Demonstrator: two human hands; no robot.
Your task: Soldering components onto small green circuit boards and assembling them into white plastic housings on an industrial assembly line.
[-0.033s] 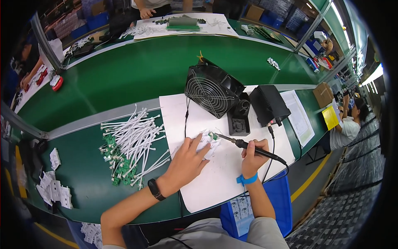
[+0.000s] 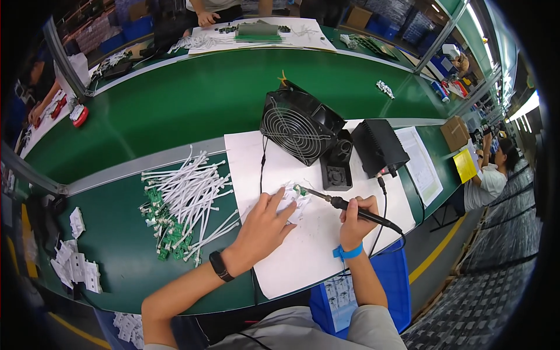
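My left hand (image 2: 265,224), palm down with its fingers spread, presses a small white plastic part (image 2: 303,203) against the white sheet (image 2: 309,256). A bit of green circuit board (image 2: 299,190) shows on that part, just past my fingertips. In my right hand (image 2: 357,221) is a soldering iron (image 2: 338,202), gripped by its dark handle. Its metal tip points left and reaches the green board; whether it touches cannot be made out. To the left lies a pile of white cables (image 2: 189,189) with small green circuit boards (image 2: 172,236) at their ends.
A black fan (image 2: 297,125), a black holder (image 2: 336,175) and a black power unit (image 2: 379,149) stand beyond my hands. White plastic pieces (image 2: 76,265) lie at the far left. A blue bin (image 2: 391,286) sits below the table edge. Cords trail near my right wrist.
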